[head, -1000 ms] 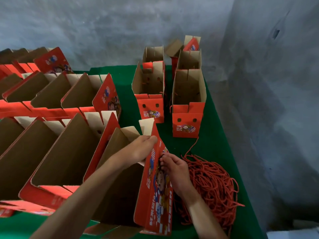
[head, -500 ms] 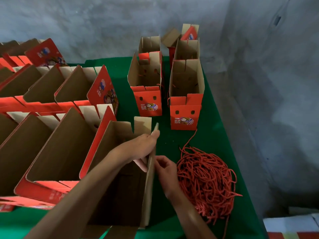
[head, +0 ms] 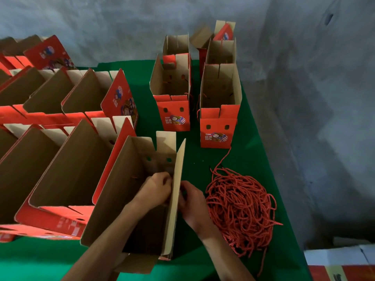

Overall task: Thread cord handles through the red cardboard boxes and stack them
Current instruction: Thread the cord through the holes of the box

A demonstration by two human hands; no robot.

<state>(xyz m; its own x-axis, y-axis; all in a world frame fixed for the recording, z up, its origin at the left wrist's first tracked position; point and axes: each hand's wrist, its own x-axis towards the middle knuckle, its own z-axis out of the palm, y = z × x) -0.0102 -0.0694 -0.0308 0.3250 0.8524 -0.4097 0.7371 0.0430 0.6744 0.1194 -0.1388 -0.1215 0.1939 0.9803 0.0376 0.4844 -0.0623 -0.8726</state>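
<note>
— How's the light?
— Dim and soft, brightest on the grey wall [head: 101, 21] at upper left; lower right falls into shadow.
— Sharp?
— Mid-frame, fairly. The red boxes [head: 67, 224] at lower left smear, and straight edges bow outward toward the borders. No glare.

A small hand-assembly packing workspace, plain and makeshift rather than a home or shop. A table covered in green cloth [head: 253, 159] stands against a bare, rough grey wall [head: 121, 27]. Rows of identical open red cardboard boxes [head: 60, 159] crowd its left side, several more boxes stand upright at the back [head: 220, 110], and a loose heap of red cord [head: 239, 205] lies on the cloth. More flat cardboard [head: 341, 260] sits beside the table.
</note>
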